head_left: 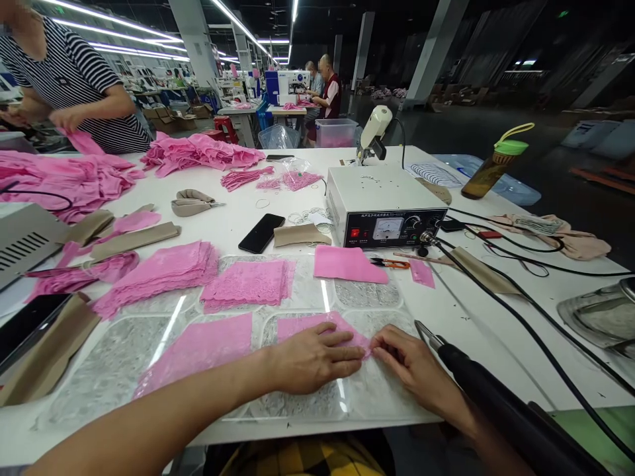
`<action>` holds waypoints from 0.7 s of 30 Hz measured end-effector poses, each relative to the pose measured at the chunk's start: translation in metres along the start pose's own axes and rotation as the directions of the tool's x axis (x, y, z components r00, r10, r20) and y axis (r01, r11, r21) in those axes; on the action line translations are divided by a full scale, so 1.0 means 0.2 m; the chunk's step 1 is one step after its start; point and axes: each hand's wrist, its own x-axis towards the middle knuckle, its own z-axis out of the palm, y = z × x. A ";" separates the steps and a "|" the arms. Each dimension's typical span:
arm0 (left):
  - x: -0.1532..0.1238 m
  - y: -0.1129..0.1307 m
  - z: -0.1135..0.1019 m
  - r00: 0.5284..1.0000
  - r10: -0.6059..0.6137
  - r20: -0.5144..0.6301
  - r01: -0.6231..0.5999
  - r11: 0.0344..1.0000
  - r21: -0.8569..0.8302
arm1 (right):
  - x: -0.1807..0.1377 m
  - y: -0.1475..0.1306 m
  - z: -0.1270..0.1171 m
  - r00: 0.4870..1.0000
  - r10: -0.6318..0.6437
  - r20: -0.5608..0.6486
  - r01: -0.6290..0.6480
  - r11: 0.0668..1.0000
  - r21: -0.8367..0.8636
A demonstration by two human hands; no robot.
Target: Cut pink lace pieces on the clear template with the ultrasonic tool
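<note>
My left hand (317,357) lies flat, fingers stretched, over a pink lace piece (302,325) on the clear mat (119,357). At that piece's right corner, the fingertips of my right hand (409,360) pinch the lace edge. A second pink lace piece (208,340) lies to the left under my forearm. Behind it are two stacks of lace pieces, one wider (166,271) and one smaller (248,284). A smooth pink fabric piece (350,264) lies beyond my hands. Close to my right wrist is a black handheld tool (461,363) with a metal tip.
A white control box (387,198) with a meter stands behind, its black cables running right. Orange thread snips (391,263), a phone (261,233) and a green-lidded bottle (496,168) are on the table. A co-worker in a striped shirt (79,79) handles pink fabric at far left.
</note>
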 end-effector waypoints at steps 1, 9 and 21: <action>0.00 0.00 0.00 1.000 0.003 0.001 -0.003 1.000 0.005 | 0.01 0.00 -0.01 1.000 0.007 0.003 -0.007 1.000 0.013; 0.02 0.00 -0.02 1.000 0.023 0.003 -0.023 0.999 0.023 | 0.01 0.02 -0.03 0.998 0.032 0.049 -0.036 0.997 0.065; 0.02 0.00 -0.03 0.999 0.025 0.047 -0.026 0.999 0.023 | -0.02 0.01 -0.01 0.998 -0.044 0.048 0.047 0.997 -0.060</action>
